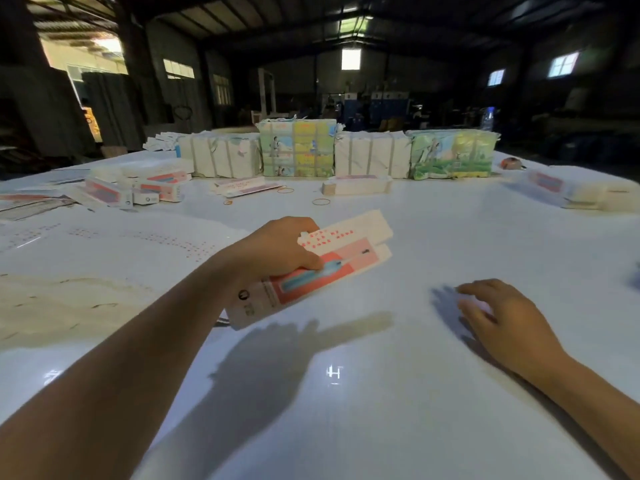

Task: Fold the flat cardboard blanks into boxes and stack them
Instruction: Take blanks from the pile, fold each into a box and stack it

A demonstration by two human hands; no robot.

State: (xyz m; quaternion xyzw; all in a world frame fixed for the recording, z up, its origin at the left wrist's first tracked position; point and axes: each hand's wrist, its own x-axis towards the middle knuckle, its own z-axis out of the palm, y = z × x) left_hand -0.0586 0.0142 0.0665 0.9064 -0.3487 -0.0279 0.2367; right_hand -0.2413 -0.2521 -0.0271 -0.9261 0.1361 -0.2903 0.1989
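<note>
Left grip: the left hand (277,249) curls round a cardboard blank (313,268), thumb on its printed face, fingers hidden behind; it holds it lifted off the counter (398,393), probably so both sides can be reached for folding.
Blank: printed pink and white, tilted with its far end raised; it looks flat or only slightly opened, with a split showing at the far end. Whether it is one piece or several I cannot tell.
Right grip: the right hand (498,313) has nothing in it, fingers spread and loosely bent just over or on the counter; blur hides whether they touch. It appears free to come across and help open the blank.
Finished work: folded boxes (138,190) sit piled at far left, well apart from the hands, likely the growing stack.
Supply: strapped bundles (332,152) stand in a row along the far edge, with a small loose stack of blanks (356,186) just in front.
Oddments: rubber bands (321,201) lie near that stack, presumably taken off opened bundles.
Stage: judging by this, one box is about to be formed.
</note>
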